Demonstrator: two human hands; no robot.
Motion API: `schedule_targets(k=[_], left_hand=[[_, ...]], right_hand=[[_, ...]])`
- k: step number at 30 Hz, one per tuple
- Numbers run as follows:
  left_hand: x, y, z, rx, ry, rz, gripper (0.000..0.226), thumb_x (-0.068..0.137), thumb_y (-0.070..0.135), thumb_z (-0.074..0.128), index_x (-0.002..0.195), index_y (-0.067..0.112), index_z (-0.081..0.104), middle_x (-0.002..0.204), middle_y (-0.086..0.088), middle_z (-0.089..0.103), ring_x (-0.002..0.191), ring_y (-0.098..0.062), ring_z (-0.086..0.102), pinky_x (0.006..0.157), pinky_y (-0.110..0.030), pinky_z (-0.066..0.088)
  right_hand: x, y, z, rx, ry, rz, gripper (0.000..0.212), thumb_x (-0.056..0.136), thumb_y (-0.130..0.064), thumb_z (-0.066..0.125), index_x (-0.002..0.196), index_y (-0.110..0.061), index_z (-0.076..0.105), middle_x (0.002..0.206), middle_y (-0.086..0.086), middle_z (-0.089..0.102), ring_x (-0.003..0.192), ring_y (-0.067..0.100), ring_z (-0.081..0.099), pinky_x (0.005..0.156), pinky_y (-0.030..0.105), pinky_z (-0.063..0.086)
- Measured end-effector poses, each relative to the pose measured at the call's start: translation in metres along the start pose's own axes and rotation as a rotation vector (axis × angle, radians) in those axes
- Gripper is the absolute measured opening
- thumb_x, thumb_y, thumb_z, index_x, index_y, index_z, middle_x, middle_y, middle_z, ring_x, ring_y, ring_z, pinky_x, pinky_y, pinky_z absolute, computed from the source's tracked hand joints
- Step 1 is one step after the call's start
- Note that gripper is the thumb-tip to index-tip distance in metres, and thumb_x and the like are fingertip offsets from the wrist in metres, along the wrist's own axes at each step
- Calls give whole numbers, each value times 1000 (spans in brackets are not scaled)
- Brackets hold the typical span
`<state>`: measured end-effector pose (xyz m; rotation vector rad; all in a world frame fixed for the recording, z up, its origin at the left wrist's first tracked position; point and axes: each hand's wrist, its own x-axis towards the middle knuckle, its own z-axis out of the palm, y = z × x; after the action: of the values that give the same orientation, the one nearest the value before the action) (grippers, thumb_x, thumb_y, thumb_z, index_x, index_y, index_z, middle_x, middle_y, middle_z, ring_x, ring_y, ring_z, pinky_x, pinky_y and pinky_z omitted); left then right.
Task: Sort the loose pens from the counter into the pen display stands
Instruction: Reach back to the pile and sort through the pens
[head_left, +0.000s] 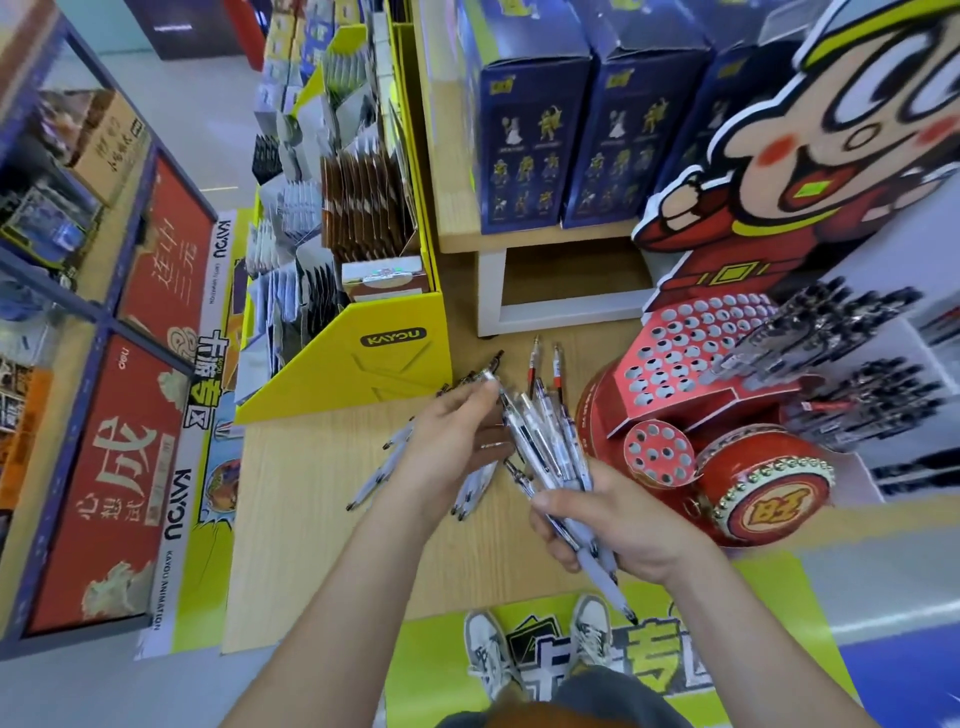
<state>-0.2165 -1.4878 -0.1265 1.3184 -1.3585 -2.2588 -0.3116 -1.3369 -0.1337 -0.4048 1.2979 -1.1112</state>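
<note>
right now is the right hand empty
No, the right hand grips a bundle of pens fanned out above the counter.

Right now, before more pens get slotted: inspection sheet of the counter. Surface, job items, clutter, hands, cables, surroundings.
Surface: pale wooden counter.
Job's things: loose pens lie left of the hands; two red pens lie beside the red display stand. No pens stand in its front holes; black pens fill the rows behind.
Clutter: yellow card rack on the counter beside the pens; blue boxes on a raised shelf behind.
Grippers: left hand pinches a single pen; right hand grips a pen bundle.
Cables: nothing seen.
Surroundings: shop shelving on the left; cartoon cutout above the stand.
</note>
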Motion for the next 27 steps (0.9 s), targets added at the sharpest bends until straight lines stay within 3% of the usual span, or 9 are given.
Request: schedule_targets(k=[3,9,12,15,18,20,22,24,27], left_hand=[[-8,12,12,19,14,85,22,97,22,54,90,9,71,85,-12,73,74,-21,67,70,-32,55],[-19,36,16,-184,215,302,22,100,16,46,90,7,64,77,-9,72,71,-21,70,66,-31,57],[-28,56,7,-253,276,435,15,99,11,48,93,8,62,75,-9,69,69,-21,70,63,-28,57],[-45,65,9,-335,178,444,14,96,3,50,106,9,58,80,-14,69,73,-27,71,63,-29,57],[-62,61,29,-301,-30,412,15,95,1,52,105,10,58,82,-16,70,76,-30,71,62,-31,58],[-72,55,49,-233,-108,435,12,92,6,57,103,10,59,83,-17,71,75,-29,71,60,-28,58],[-79,53,67,-154,-99,488,18,81,15,66,98,11,62,80,-17,71,69,-24,70,56,-26,56],[-84,53,84,-83,-64,544,25,72,21,70,94,12,62,74,-13,70,63,-21,68,54,-26,55],[-91,50,113,6,-40,619,32,68,25,73,93,9,60,65,-5,67,57,-20,65,50,-29,54]], right_hand=[[-12,-7,2,-33,34,-34,5,95,-4,56,95,-3,51,71,16,55,49,22,48,46,28,41],[-42,-20,1,-176,27,-61,10,97,-3,53,87,0,52,59,4,58,44,16,47,39,18,36],[-61,-11,-10,-144,76,-89,19,89,-14,64,88,1,54,67,9,58,52,22,48,49,27,42],[-73,-9,-18,37,205,-142,28,78,-20,70,94,-1,57,67,10,53,52,22,44,49,30,41],[-78,-19,-17,261,213,-270,49,69,-29,85,102,-2,59,64,6,49,48,17,44,43,25,40],[-85,-29,-13,287,220,-339,40,69,-28,86,92,-7,62,64,5,49,47,15,44,42,23,40],[-95,-34,-14,317,204,-393,28,66,-26,86,83,-13,68,65,7,48,46,15,44,41,23,40],[-106,-35,-21,324,168,-437,37,55,-32,93,82,-15,71,69,15,48,45,15,44,41,23,38],[-123,-29,-43,230,289,-438,57,41,-44,97,81,-14,70,68,19,51,44,18,45,44,26,35]])
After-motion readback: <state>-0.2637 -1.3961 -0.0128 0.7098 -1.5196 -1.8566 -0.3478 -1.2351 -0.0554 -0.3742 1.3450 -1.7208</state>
